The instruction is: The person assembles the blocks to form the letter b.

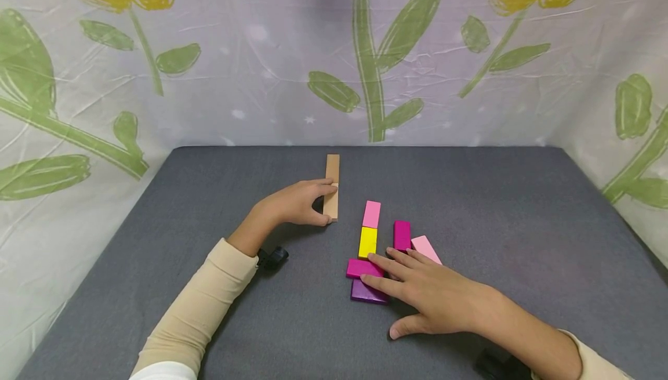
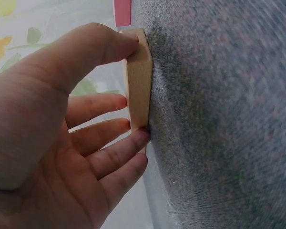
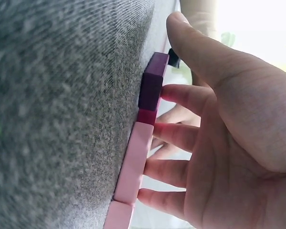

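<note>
Two tan wooden blocks lie end to end near the back of the table. My left hand (image 1: 298,202) spans the nearer wooden block (image 1: 330,205), thumb at its near end and fingertips by the join with the farther wooden block (image 1: 332,167). In the left wrist view, the thumb presses on that wooden block (image 2: 139,90). My right hand (image 1: 443,300) is spread with straight fingers over coloured blocks. Its fingertips touch a magenta block (image 1: 359,268) and reach the yellow block (image 1: 367,242). Below the magenta one lies a purple block (image 1: 367,292). Fingers partly hide a light pink block (image 1: 426,249).
A pink block (image 1: 371,214) continues the column beyond the yellow one. Another magenta block (image 1: 402,234) stands to its right. Grey cloth covers the table (image 1: 250,165), and a flower-printed curtain (image 1: 250,78) encloses the back and sides.
</note>
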The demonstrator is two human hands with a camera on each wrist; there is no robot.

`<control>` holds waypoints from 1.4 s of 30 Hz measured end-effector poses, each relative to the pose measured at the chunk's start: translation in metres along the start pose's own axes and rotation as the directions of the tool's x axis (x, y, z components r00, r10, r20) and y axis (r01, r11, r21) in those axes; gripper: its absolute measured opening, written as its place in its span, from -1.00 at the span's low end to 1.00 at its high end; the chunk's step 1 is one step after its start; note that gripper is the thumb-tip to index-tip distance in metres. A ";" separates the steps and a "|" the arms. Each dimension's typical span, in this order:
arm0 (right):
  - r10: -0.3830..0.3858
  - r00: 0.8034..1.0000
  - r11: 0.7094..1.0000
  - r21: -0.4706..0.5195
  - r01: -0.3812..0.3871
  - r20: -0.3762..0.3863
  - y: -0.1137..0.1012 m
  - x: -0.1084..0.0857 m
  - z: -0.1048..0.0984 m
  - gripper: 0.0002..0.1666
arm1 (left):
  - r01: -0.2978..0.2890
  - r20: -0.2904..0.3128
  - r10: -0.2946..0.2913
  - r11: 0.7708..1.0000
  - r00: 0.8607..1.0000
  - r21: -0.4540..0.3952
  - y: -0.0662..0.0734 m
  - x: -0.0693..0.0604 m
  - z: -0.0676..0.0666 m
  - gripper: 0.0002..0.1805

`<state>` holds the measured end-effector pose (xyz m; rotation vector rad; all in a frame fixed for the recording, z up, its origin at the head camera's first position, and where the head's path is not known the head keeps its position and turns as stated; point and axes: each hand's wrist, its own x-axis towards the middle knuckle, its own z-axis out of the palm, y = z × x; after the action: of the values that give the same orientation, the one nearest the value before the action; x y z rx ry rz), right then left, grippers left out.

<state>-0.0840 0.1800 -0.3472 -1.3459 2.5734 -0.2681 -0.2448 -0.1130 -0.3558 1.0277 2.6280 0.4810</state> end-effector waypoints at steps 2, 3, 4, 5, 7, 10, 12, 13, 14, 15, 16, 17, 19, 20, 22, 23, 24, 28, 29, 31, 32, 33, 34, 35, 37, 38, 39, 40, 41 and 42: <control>0.005 1.000 1.000 0.004 -0.005 0.004 0.000 0.000 0.000 -0.08 | 0.005 0.005 -0.005 1.000 1.000 0.000 0.000 0.000 0.000 -0.21; 0.006 1.000 1.000 0.005 -0.006 0.006 0.000 0.000 0.000 -0.08 | 0.007 0.007 -0.007 1.000 1.000 0.000 0.000 0.000 0.000 -0.21; 0.008 1.000 1.000 0.007 -0.008 0.008 0.000 0.000 0.000 -0.08 | 0.006 0.007 -0.006 1.000 1.000 0.000 0.000 0.000 -0.001 -0.21; 0.012 1.000 1.000 0.010 -0.012 0.013 -0.001 0.000 0.000 -0.08 | 0.008 0.010 -0.008 1.000 1.000 -0.002 0.000 0.000 -0.001 -0.21; 0.020 1.000 1.000 0.015 -0.020 0.021 -0.001 0.001 0.000 -0.08 | 0.011 0.016 -0.011 1.000 1.000 -0.004 -0.001 0.000 -0.001 -0.20; 0.023 0.999 1.000 0.017 -0.024 0.023 -0.001 0.001 0.000 -0.07 | 0.007 0.018 -0.007 1.000 1.000 -0.006 -0.001 0.000 -0.002 -0.21; 0.019 1.000 1.000 0.014 -0.019 0.015 0.000 0.001 0.000 -0.08 | 0.003 0.014 -0.003 1.000 1.000 0.007 0.000 0.000 -0.002 -0.21; 0.015 1.000 1.000 0.013 -0.015 0.011 0.000 0.000 0.000 -0.08 | -0.005 0.007 0.005 1.000 1.000 0.015 0.002 0.000 -0.003 -0.21; 0.010 1.000 1.000 0.009 -0.010 0.006 0.000 0.000 -0.001 -0.08 | -0.008 0.005 0.008 1.000 1.000 0.023 0.005 -0.001 -0.003 -0.20; 0.005 1.000 1.000 0.005 -0.005 0.002 0.000 0.000 -0.001 -0.09 | -0.016 0.006 0.016 0.999 1.000 0.028 0.008 -0.001 -0.003 -0.18; 0.000 1.000 1.000 0.000 0.000 -0.001 0.000 0.000 -0.001 -0.09 | -0.026 0.011 0.026 0.999 1.000 0.034 0.013 -0.002 -0.003 -0.15; 0.003 1.000 1.000 -0.004 -0.003 0.004 0.000 0.000 -0.001 -0.09 | -0.039 0.020 0.039 0.999 0.999 0.036 0.019 -0.004 -0.003 -0.11; 0.006 1.000 1.000 -0.011 -0.006 0.017 0.001 0.001 -0.002 -0.10 | -0.059 0.066 0.058 0.998 0.996 0.012 0.034 -0.007 -0.001 -0.01; 0.007 1.000 1.000 -0.016 -0.006 0.024 0.001 0.002 -0.003 -0.10 | -0.067 0.102 0.066 0.998 0.993 0.003 0.042 -0.009 0.001 0.05; -0.001 1.000 1.000 -0.026 0.002 0.026 0.003 0.003 -0.005 -0.12 | -0.097 0.175 0.098 0.995 0.980 -0.016 0.056 -0.012 0.007 0.14; -0.006 1.000 1.000 -0.031 0.007 0.021 0.004 0.003 -0.006 -0.13 | -0.109 0.209 0.113 0.994 0.971 -0.028 0.063 -0.013 0.010 0.17; -0.019 1.000 0.999 -0.039 0.019 0.007 0.005 0.002 -0.007 -0.14 | -0.123 0.235 0.128 0.992 0.963 -0.038 0.068 -0.014 0.013 0.19; -0.081 0.992 0.994 -0.081 0.074 -0.096 0.011 0.003 -0.012 -0.24 | -0.227 0.258 0.235 0.972 0.937 -0.061 0.080 -0.014 0.026 0.22; -0.088 0.989 0.993 -0.088 0.078 -0.120 0.012 0.003 -0.012 -0.27 | -0.248 0.253 0.258 0.966 0.932 -0.068 0.081 -0.014 0.028 0.22; -0.097 0.981 0.992 -0.102 0.081 -0.167 0.015 0.005 -0.013 -0.34 | -0.285 0.243 0.294 0.956 0.924 -0.073 0.083 -0.013 0.031 0.20; -0.094 0.978 0.992 -0.104 0.075 -0.186 0.017 0.005 -0.014 -0.38 | -0.298 0.242 0.308 0.951 0.920 -0.080 0.083 -0.013 0.032 0.19; -0.085 0.976 0.993 -0.102 0.066 -0.200 0.018 0.006 -0.014 -0.40 | -0.306 0.242 0.319 0.948 0.916 -0.088 0.084 -0.013 0.033 0.19; -0.075 0.974 0.993 -0.100 0.055 -0.212 0.020 0.006 -0.014 -0.41 | -0.312 0.244 0.323 0.947 0.914 -0.084 0.085 -0.013 0.033 0.19; -0.063 0.973 0.994 -0.099 0.042 -0.222 0.021 0.007 -0.013 -0.42 | -0.310 0.248 0.321 0.947 0.914 -0.085 0.086 -0.014 0.034 0.19; -0.030 0.972 0.996 -0.092 0.009 -0.233 0.025 0.007 -0.013 -0.37 | -0.300 0.259 0.311 0.950 0.914 -0.082 0.089 -0.015 0.035 0.21; -0.011 0.973 0.997 -0.081 -0.008 -0.233 0.028 0.006 -0.012 -0.34 | -0.283 0.263 0.294 0.956 0.919 -0.079 0.090 -0.015 0.036 0.24; 0.015 0.975 0.998 -0.063 -0.030 -0.223 0.030 0.006 -0.012 -0.27 | -0.255 0.269 0.265 0.964 0.926 -0.070 0.091 -0.016 0.036 0.29; 0.041 0.977 0.998 -0.044 -0.052 -0.207 0.032 0.005 -0.011 -0.19 | -0.228 0.272 0.235 0.972 0.933 -0.056 0.092 -0.017 0.037 0.33; 0.071 0.980 0.997 -0.023 -0.076 -0.187 0.033 0.004 -0.011 -0.10 | -0.200 0.277 0.205 0.979 0.939 -0.047 0.092 -0.017 0.038 0.37; 0.101 0.982 0.995 0.000 -0.103 -0.159 0.035 0.004 -0.010 -0.02 | -0.176 0.280 0.180 0.984 0.943 -0.039 0.091 -0.016 0.040 0.42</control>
<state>-0.1163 0.1973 -0.3469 -1.2368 2.7670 -0.3607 -0.1636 -0.0530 -0.3528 1.2367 2.2899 0.3588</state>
